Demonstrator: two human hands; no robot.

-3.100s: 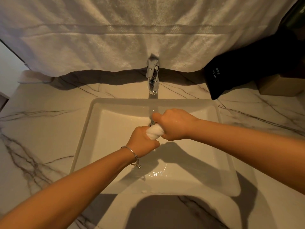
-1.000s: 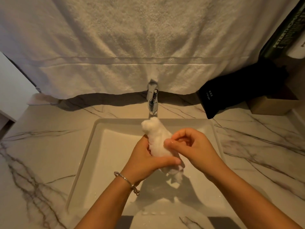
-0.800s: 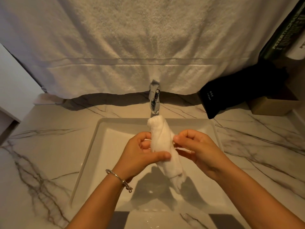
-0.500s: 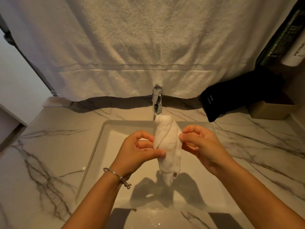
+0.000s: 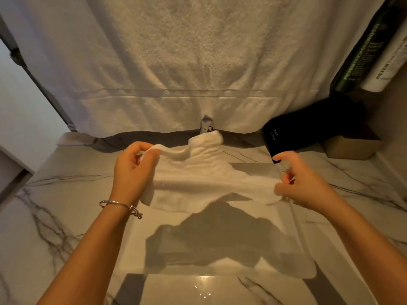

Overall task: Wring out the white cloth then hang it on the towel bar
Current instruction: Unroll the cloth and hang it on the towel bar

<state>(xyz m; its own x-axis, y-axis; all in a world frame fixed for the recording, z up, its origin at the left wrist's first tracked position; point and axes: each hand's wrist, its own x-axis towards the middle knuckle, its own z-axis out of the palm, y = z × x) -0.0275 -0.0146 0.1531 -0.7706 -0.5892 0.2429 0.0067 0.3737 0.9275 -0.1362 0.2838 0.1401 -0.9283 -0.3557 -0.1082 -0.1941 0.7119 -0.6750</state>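
The small white cloth point(image 5: 204, 172) is stretched out between my hands above the white sink basin point(image 5: 293, 243). My left hand point(image 5: 134, 170), with a bracelet on its wrist, pinches the cloth's upper left edge. My right hand point(image 5: 301, 183) pinches its right corner. A twisted hump of the cloth still stands up in the middle, in front of the faucet point(image 5: 206, 124). No towel bar is visible; a large white towel point(image 5: 176, 62) hangs across the back wall and hides whatever holds it.
A marble counter point(image 5: 55, 205) surrounds the basin, with water drops near its front edge. At the back right sit a black pouch point(image 5: 308, 133), a cardboard box point(image 5: 350, 146) and dark and white tubes point(image 5: 374, 47). A dark frame edge point(image 5: 41, 84) runs at the left.
The cloth was twisted tight between both fists over the basin, then held as an upright roll. Now my hands have pulled apart and spread it open sideways. The view has tilted upward.
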